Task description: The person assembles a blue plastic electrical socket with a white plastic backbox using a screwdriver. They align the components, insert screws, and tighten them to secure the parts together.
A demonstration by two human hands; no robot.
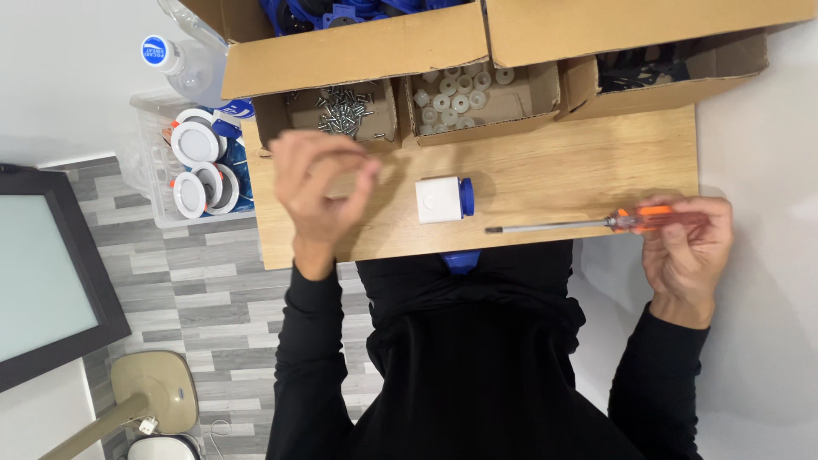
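Seated at a pale wooden board (545, 162), a person in black sleeves works over a small white cube-shaped part with a blue cap (444, 199), which lies on its side at the middle of the board, untouched by either hand. Their right hand (687, 249) is closed around the translucent orange handle of a screwdriver (596, 223), its slim metal shaft pointing toward the part but stopping short of it. Their left hand (317, 189) hovers just in front of a cardboard box of loose silver screws (344, 111), fingertips pressed together as if pinching something; whether a screw sits between them cannot be told. Judging by this, the fastening is not yet begun: no screw shows in the part and the tool's tip is apart from it. Beside the screws, a second cardboard compartment holds small white plastic rounds (457, 95), matte and smooth. Off the board's left edge, a clear plastic bin (146, 162) holds round white fittings with orange and blue trim, above grey wood-look flooring.
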